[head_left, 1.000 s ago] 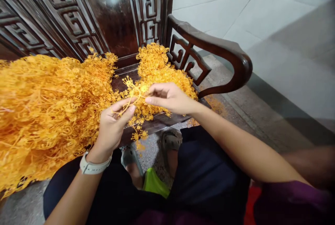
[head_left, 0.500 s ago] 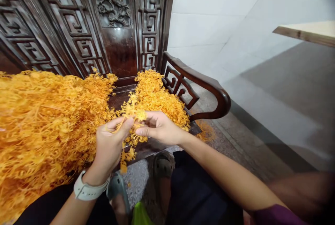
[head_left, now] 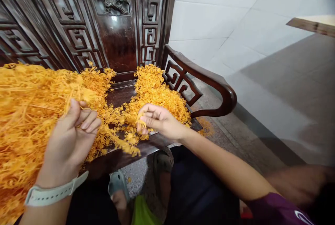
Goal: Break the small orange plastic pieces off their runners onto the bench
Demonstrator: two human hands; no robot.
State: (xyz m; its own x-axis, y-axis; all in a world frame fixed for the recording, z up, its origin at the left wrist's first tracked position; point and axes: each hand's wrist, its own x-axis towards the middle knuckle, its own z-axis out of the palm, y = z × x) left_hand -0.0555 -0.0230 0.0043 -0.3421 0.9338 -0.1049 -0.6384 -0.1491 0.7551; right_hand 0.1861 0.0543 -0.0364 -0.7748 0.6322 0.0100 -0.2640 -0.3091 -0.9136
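Our left hand (head_left: 70,134) is over the big orange heap (head_left: 34,113), with its fingers curled in and the thumb pointing up. Thin stems are right by the thumb tip, but we cannot tell if its grip has any of them. A pale watch band (head_left: 54,191) goes around that wrist.

Our right hand (head_left: 164,123) has a closed grip on some small yellow bits (head_left: 141,122), pinched between thumb and fingers. It is just in front of the smaller orange pile (head_left: 163,95), which sits near the curvy armrest (head_left: 209,78).

Both piles lie on the dark wooden counter (head_left: 121,95), which has a carved back. A loose orange strand (head_left: 125,145) lies between our hands, at the counter's front edge.

Below, we see a gray-green shoe (head_left: 118,181) and something bright green (head_left: 143,212). More orange bits (head_left: 206,127) lie on the floor, past the armrest.
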